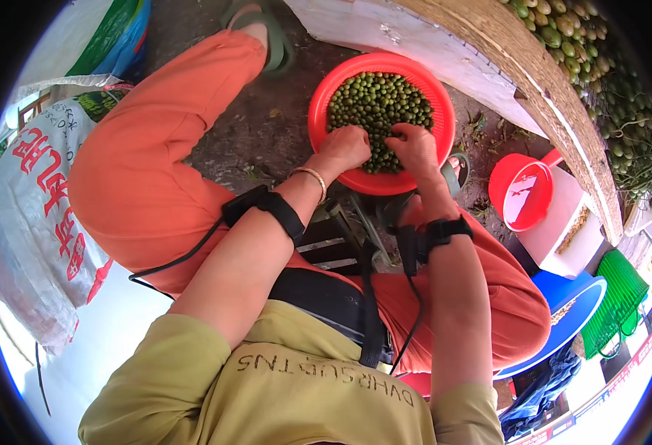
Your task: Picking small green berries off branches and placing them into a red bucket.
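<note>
A red plastic colander point(445, 111) filled with small round green fruits point(381, 100) stands before me, low between my feet. My left hand point(347, 146), with a gold-coloured bracelet at the wrist, rests over the fruits at the colander's near left side, its fingers curled inward. Opposite it, my right hand point(414, 146) is over the near right part of the fruits, thumb and forefinger bent towards the left hand. The fingertips of both hands are partly hidden, and I cannot tell whether either hand holds a fruit.
On the right, a red dipper point(514, 192) with liquid sits on a white foam box point(559, 253), near a blue basin point(576, 311) and a green basket point(615, 300). A wooden-edged surface point(526, 72) bears more green fruits point(562, 39). A large white woven sack point(31, 222) stands left.
</note>
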`<state>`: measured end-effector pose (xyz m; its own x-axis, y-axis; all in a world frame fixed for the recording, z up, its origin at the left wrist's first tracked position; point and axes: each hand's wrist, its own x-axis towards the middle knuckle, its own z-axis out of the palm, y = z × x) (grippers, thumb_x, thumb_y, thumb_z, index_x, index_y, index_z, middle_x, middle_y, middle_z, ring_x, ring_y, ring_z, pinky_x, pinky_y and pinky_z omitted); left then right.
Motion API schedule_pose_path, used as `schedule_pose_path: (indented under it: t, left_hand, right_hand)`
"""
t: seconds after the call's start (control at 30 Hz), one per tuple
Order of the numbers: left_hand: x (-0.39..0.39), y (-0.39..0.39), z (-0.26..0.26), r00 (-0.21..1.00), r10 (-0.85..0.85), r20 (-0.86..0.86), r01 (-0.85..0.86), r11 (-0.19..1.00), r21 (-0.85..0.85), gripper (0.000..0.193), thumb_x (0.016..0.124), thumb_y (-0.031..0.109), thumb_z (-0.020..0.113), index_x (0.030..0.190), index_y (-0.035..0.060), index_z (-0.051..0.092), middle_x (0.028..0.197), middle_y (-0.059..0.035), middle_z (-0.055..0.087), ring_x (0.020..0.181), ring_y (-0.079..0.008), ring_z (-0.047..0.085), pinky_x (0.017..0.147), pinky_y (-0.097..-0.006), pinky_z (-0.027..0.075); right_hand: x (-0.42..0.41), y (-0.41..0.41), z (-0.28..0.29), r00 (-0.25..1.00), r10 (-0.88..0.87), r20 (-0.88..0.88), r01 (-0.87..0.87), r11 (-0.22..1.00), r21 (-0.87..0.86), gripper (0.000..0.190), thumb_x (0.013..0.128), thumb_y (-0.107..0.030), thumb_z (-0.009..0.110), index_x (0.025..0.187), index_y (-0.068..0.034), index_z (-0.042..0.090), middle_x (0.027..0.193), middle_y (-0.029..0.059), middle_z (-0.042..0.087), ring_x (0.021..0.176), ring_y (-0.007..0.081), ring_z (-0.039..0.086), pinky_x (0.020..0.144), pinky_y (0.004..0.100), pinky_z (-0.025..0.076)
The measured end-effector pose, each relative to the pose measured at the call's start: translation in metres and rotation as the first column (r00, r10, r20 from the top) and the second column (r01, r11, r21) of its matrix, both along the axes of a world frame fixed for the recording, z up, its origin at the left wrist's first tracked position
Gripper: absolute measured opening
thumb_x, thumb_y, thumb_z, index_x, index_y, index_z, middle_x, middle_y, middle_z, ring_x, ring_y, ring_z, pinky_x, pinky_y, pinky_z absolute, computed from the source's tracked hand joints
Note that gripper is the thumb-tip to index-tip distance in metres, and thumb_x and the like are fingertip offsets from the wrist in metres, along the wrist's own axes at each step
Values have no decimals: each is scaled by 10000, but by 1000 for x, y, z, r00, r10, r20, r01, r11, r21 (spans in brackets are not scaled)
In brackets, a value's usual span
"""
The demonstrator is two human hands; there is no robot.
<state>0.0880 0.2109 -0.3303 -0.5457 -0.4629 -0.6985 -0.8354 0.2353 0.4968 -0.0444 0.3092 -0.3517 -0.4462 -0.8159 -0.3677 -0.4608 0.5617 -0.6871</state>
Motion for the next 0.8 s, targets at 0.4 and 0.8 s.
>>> schedule_pose_path:
  t: [0.4,0.8]
  left_hand:
    - [-17,-14,-21,894,214,-393,-323,916,-236,230,756,165,514,934,84,635,765,-151,630,684,-261,622,632,-372,484]
    - [-8,-21,-6,996,-83,-32,62,906,-419,128,761,188,542,838,114,612,722,-134,613,728,-324,595,632,-440,472]
  right_hand:
    - [17,-2,9,999,26,-37,-18,983,185,108,690,-91,534,757,-30,592,782,183,603,765,327,603,687,406,484]
    - [2,4,1,963,-244,-118,238,970,-56,139,692,-108,545,784,-66,640,771,173,608,741,320,593,702,394,474]
